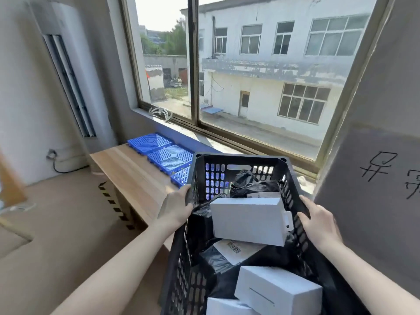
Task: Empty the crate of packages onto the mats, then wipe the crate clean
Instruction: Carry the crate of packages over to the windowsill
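The black crate (pixel 241 159) was held up between both hands, the left grip (pixel 179 208) curled over its left rim and the right grip (pixel 320 221) clasping the right rim, likely to keep the load steady at the worktop (pixel 136 176). The white boxes (pixel 247 219) and black bagged packages (pixel 252 184) all lay inside, and the blue mats (pixel 169 156) just beyond showed nothing on them, so tipping-out looked not yet begun

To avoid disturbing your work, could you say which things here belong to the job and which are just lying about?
Job: black crate, white boxes, black bagged parcels, blue mats.
Lying about: big cardboard box, white cables, standing air conditioner.
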